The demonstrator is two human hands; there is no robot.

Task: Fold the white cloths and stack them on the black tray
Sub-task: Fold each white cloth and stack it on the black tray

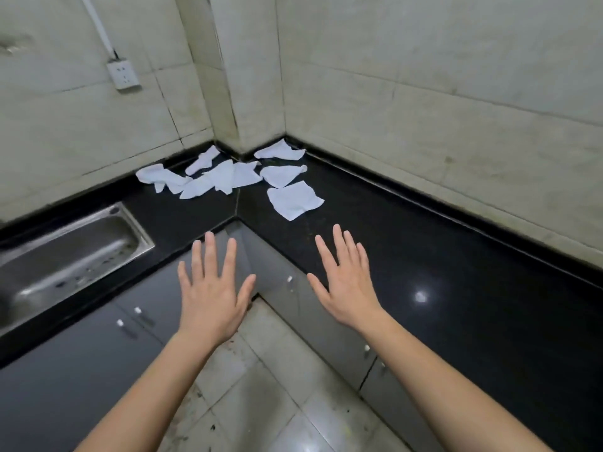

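Observation:
Several white cloths lie crumpled in the far corner of a black L-shaped countertop (440, 256). The nearest cloth (294, 200) lies fairly flat; a bunched group (208, 179) spreads to its left, and two more cloths (280, 151) sit by the wall. My left hand (212, 288) hovers palm down with fingers spread, in front of the counter's inner corner. Over the counter edge, my right hand (346, 282) is also spread and holds nothing. Both hands are well short of the cloths. No black tray is in view.
A steel sink (65, 256) is set into the counter at the left. Grey cabinet doors (98, 353) with small knobs run below the counter. Tiled walls close the corner, with a white socket (123, 74) on the left wall. Dirty floor tiles (261, 402) lie below.

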